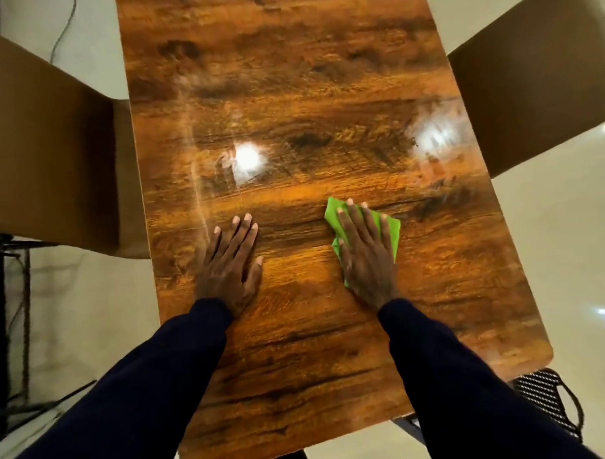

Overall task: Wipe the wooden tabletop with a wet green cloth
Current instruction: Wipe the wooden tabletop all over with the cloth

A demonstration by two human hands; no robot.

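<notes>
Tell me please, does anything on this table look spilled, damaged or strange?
Nothing looks spilled or damaged. The wooden tabletop shows pale streaks near two bright light reflections, probably moisture from wiping. The green cloth lies crumpled under the right hand; the left hand rests flat on bare wood.

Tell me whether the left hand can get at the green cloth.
Probably yes: only bare tabletop lies between the left hand and the green cloth, though the right hand covers most of it.
</notes>
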